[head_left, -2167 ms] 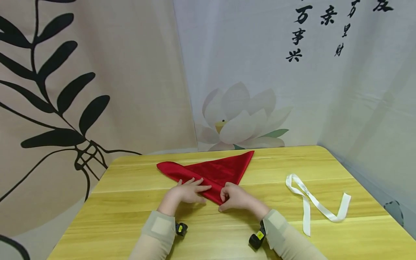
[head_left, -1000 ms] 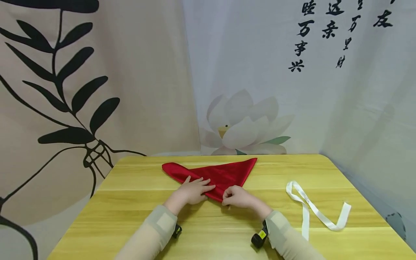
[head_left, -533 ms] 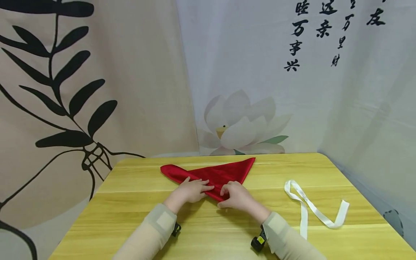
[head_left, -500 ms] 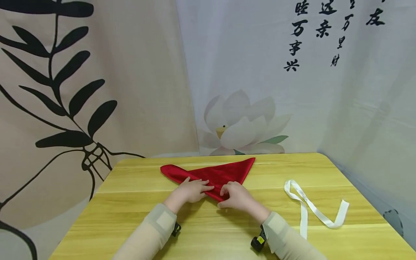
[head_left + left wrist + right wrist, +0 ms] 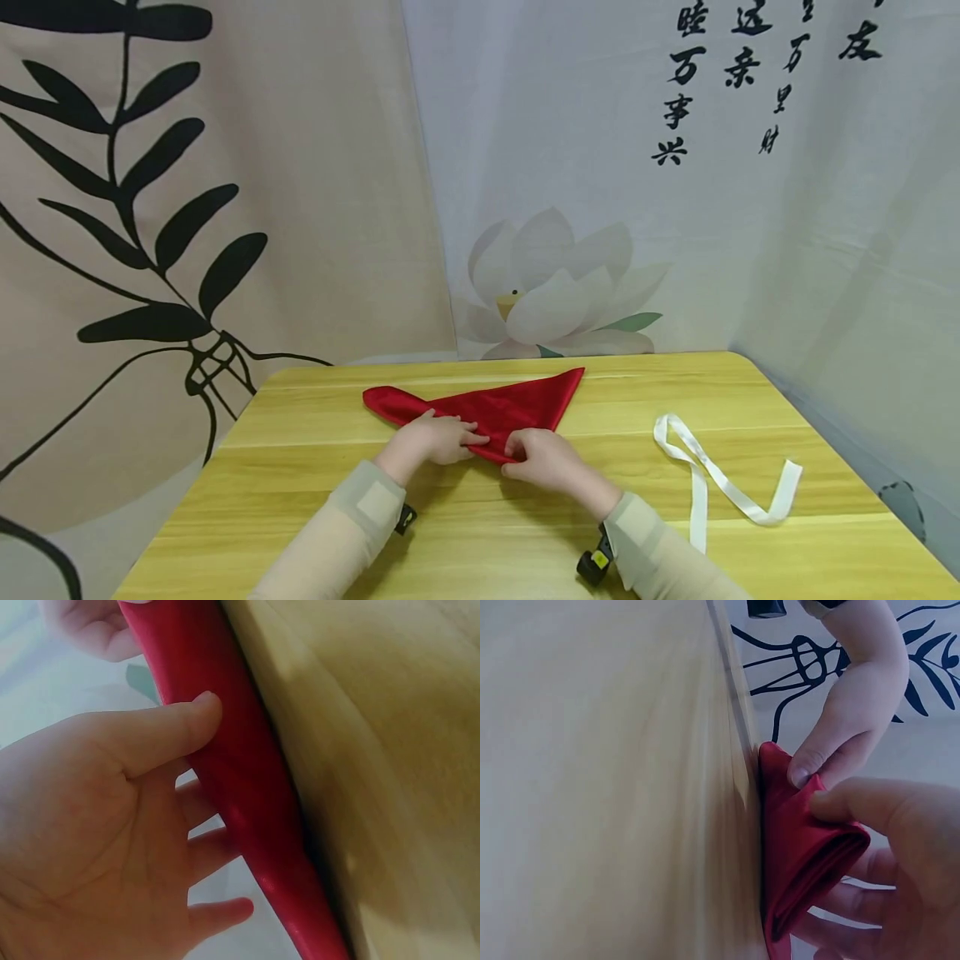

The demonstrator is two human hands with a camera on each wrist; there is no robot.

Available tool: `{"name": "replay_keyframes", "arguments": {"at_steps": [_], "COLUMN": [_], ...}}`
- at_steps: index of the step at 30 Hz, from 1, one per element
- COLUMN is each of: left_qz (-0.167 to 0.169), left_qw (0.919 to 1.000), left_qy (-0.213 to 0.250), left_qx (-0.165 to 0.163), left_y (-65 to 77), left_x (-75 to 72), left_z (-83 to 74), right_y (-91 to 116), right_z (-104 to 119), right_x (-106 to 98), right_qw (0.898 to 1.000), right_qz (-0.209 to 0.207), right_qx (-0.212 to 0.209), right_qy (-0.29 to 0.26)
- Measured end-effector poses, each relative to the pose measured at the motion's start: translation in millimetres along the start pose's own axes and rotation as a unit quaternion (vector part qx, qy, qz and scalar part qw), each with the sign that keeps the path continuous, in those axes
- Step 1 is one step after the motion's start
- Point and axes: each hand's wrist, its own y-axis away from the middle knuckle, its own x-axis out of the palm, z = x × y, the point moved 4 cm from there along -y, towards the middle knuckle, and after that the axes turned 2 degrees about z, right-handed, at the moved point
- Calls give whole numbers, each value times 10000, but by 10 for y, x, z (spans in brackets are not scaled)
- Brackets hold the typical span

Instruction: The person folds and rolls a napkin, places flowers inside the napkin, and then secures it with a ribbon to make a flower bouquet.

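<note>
A shiny red cloth (image 5: 525, 404) lies on the table, a pointed corner at the far right and a rounded fold at the left. Its near edge is rolled into a strip. My left hand (image 5: 435, 437) grips the strip's middle; in the left wrist view its thumb (image 5: 199, 724) presses the near side, with fingers reaching over behind. At the strip's right end my right hand (image 5: 547, 458) holds the cloth between thumb and fingers. The right wrist view shows the layered end of the roll (image 5: 817, 874) beside the right thumb (image 5: 840, 801). Some fingertips are hidden behind the cloth.
A white ribbon (image 5: 738, 496) lies in loose bends on the right of the wooden table (image 5: 465, 550). Behind the table hangs a curtain (image 5: 337, 208) printed with dark leaves, a lotus and black characters. A black camera (image 5: 595, 564) is strapped at the right wrist.
The cloth's near edge is rolled a little further away from me. My right thumb and fingers have shifted at the right end. The left hand stays on the strip; the ribbon lies unchanged.
</note>
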Motion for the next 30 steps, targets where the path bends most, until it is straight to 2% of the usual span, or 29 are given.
{"name": "replay_keyframes", "arguments": {"at_steps": [8, 16, 20, 23, 30], "left_qz": [71, -280, -527, -593, -303], "left_qw": [9998, 9988, 9981, 9975, 9963], "left_qy": [159, 302, 240, 330, 773], "left_qx": [106, 281, 231, 171, 234], "left_y": [10, -49, -95, -120, -151], "left_x": [-34, -56, -63, -76, -170], "left_z": [12, 97, 150, 179, 182], "right_y": [-4, -9, -5, -6, -6], "right_z": [5, -52, -89, -122, -184], "right_x": [2, -15, -30, -36, -65], "right_qw": [9998, 9990, 9989, 9984, 9939], "right_qz": [-186, -429, -439, -372, -318], "right_qx": [-29, 36, 127, 257, 484], "right_qy": [35, 103, -122, -336, -934]}}
